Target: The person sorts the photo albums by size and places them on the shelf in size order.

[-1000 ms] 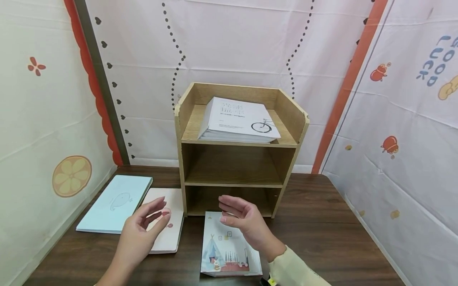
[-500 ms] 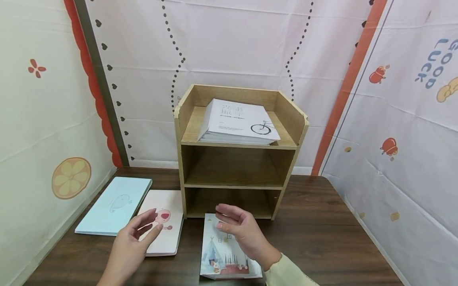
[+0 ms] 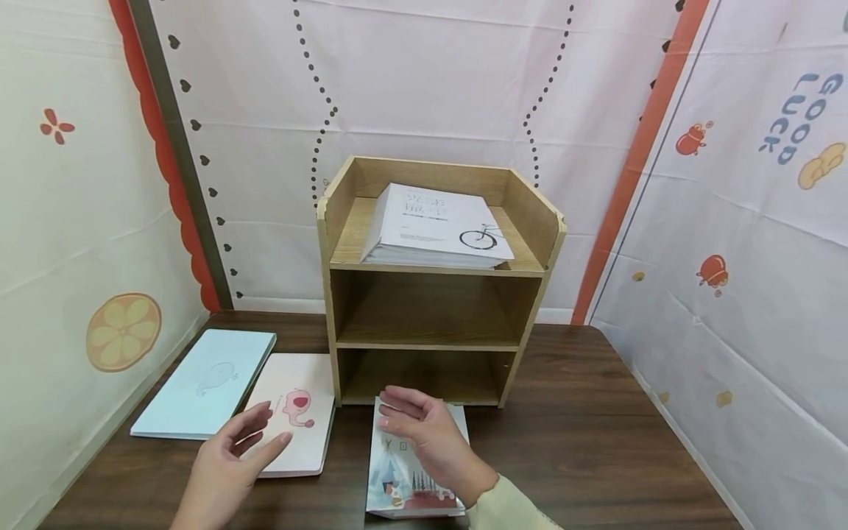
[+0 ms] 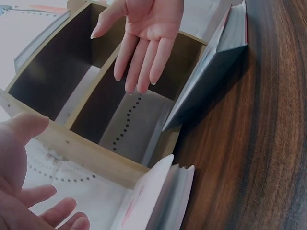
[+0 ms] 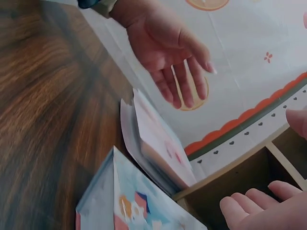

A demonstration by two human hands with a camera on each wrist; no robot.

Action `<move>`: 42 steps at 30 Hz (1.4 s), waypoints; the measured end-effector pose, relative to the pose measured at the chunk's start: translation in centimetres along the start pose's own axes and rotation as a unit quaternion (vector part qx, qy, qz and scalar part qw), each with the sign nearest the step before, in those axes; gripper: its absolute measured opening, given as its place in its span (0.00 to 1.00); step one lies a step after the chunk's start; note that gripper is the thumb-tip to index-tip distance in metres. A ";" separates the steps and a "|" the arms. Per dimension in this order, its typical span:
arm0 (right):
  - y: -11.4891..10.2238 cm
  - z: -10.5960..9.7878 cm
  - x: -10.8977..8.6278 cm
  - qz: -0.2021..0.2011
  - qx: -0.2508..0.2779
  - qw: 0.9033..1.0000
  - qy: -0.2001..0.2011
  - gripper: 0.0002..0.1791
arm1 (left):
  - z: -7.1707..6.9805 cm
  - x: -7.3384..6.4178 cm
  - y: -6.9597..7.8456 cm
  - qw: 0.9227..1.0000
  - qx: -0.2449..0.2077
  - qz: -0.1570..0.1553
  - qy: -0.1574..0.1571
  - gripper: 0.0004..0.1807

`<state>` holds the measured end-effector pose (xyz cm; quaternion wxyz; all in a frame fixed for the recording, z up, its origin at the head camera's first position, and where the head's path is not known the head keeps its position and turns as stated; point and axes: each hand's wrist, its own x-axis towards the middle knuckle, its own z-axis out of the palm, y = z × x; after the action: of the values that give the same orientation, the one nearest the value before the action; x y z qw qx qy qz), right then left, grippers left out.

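My left hand [image 3: 225,460] hovers with relaxed, spread fingers over the near left edge of a pale notebook [image 3: 311,442] with a pink elephant on its cover. Above a thick book [image 3: 387,497] with a tent drawing, my right hand [image 3: 433,445] is held with fingers loosely bent, hiding part of that cover. Neither hand holds anything. In the left wrist view the right hand [image 4: 151,28] shows its palm, fingers extended. The left hand [image 5: 163,43] appears likewise in the right wrist view, apart from the elephant notebook [image 5: 158,139].
A three-level wooden shelf [image 3: 427,344] stands at the back of the dark wood table [image 3: 583,442]. On its top level lies a thick white book [image 3: 430,221] with a bicycle print. A light blue notebook [image 3: 192,394] with a whale drawing lies at the left. Printed cloth walls surround the table.
Both hands have moved lower and to the left in the head view, uncovering the elephant print. The whole view has shifted slightly. The books and the shelf have stayed in place.
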<state>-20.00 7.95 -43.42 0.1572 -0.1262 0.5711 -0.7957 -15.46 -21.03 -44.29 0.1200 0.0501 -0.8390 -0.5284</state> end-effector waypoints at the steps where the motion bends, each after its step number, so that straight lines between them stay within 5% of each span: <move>1: 0.1 0.2 0.1 0.002 0.001 1.000 0.000 0.35 | -0.1 0.0 -0.2 1.000 0.003 -0.008 -0.005 0.36; 6: 0.6 0.7 0.3 0.017 0.013 1.000 0.014 0.35 | -0.3 0.3 -0.8 0.999 0.028 -0.036 -0.017 0.40; 15: 2.0 1.6 1.1 0.024 0.044 0.999 0.019 0.36 | -0.9 1.2 -1.4 0.998 0.036 -0.039 -0.032 0.42; 28: 3.1 2.2 1.9 0.083 0.050 0.995 0.022 0.37 | -1.5 2.6 -2.3 0.989 0.073 -0.103 -0.080 0.52; 36: 3.7 2.8 2.5 0.113 0.061 0.991 0.021 0.36 | -2.1 3.4 -3.0 0.985 0.129 -0.068 -0.095 0.48; 42: 3.9 3.4 2.9 0.124 0.072 0.989 0.033 0.35 | -2.2 3.9 -3.2 0.984 0.107 -0.103 -0.095 0.49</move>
<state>-20.96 2.73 -45.97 0.2448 -0.0164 0.5288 -0.8125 -18.75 -25.20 -45.68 -0.0213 0.0979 -0.8886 -0.4476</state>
